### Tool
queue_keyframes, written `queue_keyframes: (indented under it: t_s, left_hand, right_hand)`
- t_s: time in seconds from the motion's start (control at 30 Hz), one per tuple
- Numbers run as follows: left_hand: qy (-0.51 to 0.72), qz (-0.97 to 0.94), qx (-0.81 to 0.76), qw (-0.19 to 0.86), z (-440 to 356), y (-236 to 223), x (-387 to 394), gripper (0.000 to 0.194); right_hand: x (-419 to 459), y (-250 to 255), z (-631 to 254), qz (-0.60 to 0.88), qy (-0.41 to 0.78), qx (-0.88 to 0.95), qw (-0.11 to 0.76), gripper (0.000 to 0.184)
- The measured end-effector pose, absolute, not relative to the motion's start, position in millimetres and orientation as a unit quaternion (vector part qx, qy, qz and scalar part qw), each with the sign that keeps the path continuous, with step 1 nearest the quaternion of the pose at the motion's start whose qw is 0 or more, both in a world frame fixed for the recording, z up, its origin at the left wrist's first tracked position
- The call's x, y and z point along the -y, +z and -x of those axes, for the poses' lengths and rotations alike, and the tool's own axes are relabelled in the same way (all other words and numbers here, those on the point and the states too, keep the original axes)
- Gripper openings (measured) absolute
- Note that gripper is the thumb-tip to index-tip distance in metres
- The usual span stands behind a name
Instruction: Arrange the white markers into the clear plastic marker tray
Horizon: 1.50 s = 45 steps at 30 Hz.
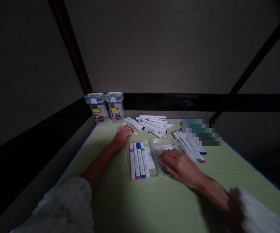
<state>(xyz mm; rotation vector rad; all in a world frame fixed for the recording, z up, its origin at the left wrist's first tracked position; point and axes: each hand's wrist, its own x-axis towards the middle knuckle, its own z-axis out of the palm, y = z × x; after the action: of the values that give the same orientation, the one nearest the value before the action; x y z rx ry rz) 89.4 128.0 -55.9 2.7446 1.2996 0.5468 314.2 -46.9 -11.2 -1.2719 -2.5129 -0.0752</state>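
1. Spreading widest, the tabletop (174,207) is topped by an open case (154,172).
2. Its right half is overlapped by the curled right hand (180,163), grip unclear.
3. By the half-open left hand (122,137), grip unclear, a red-capped marker (135,133) is overlapped.

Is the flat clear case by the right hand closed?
No, the case lies open, with four markers side by side in its left half and the right hand over the other.

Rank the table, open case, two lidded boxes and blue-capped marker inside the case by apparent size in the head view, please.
Table
Open case
Left lidded box and right lidded box, too close to rank
Blue-capped marker
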Motion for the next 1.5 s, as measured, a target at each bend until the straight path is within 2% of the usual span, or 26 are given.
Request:
queue_keyframes:
  t_s: [0.2,0.67,0.87,1.13,1.23,1.4,1.5]
  left_hand:
    - [0.192,-0.885,-0.423,0.009,-88.7,-50.2,-124.9,0.029]
    - [0.211,-0.878,-0.429,0.019,-89.9,-42.0,-122.4,0.017]
    - [0.216,-0.879,-0.424,0.01,-90.7,-41.3,-120.4,0.016]
    - [0.286,-0.836,-0.463,0.07,-94.7,-32.7,-118.7,0.023]
    - [0.314,-0.822,-0.459,0.121,-97.5,-30.3,-123.8,0.025]
    - [0.329,-0.709,-0.498,0.376,-101.9,-23.6,-126.4,0.026]
    - [0.334,-0.643,-0.49,0.484,-102.7,-19.3,-123.2,0.024]
  right_hand:
    - [47.5,-11.1,-313.6,0.446,-0.017,0.881,0.154,0.023]
    - [46.4,-10.7,-314.0,0.441,-0.009,0.886,0.142,0.023]
    - [46.0,-10.7,-314.7,0.441,-0.011,0.886,0.146,0.024]
    - [46.6,-10.0,-316.8,0.449,-0.016,0.882,0.143,0.023]
    - [45.8,-10.1,-316.8,0.448,-0.018,0.882,0.143,0.022]
    - [46.2,-10.9,-316.7,0.445,-0.02,0.884,0.144,0.024]
    - [47.4,-10.8,-317.2,0.445,-0.024,0.883,0.146,0.024]
